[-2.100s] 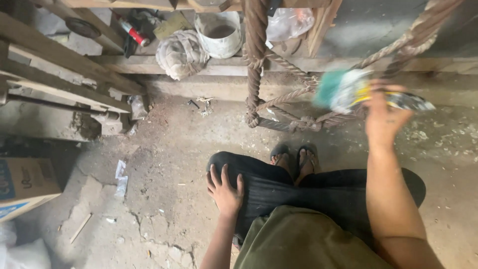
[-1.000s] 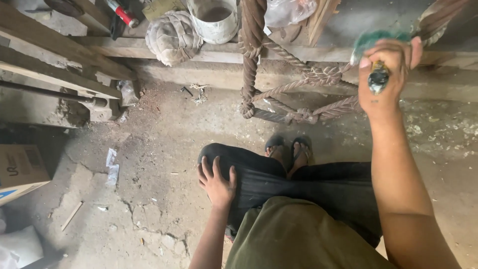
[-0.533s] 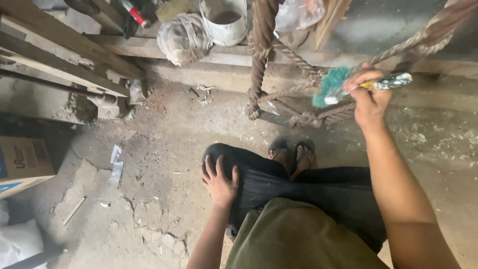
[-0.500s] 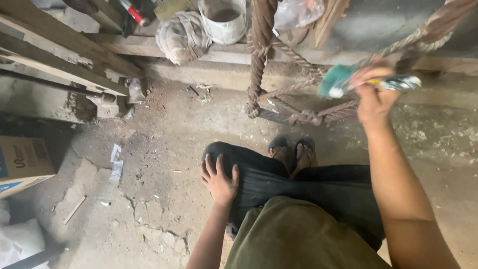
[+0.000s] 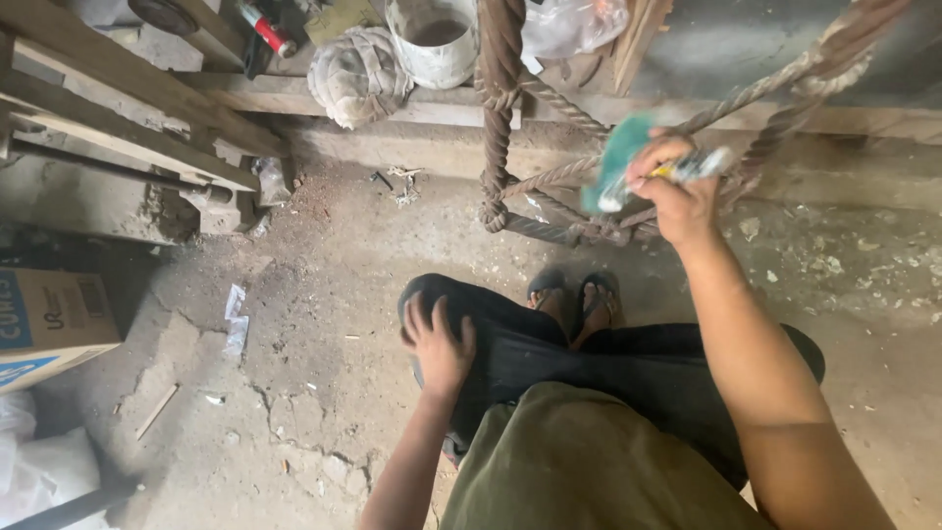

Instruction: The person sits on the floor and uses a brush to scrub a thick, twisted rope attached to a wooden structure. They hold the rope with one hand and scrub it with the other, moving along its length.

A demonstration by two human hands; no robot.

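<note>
My right hand is raised in front of me and grips a small brush with blurred teal bristles and a pale handle. The brush head is up against the thick brown ropes that cross a metal bar near the floor. My left hand rests flat on my left knee, fingers spread over the black trousers. I am crouched, with both sandalled feet just under the ropes.
A white bucket, a bundled grey sack and a red-handled tool sit on a wooden ledge. Slanted planks lie at left, a cardboard box at the left edge. The concrete floor is cracked and dusty.
My right hand has moved the brush back and forth along the ropes, ending lower and further left. My left hand has stayed on the knee.
</note>
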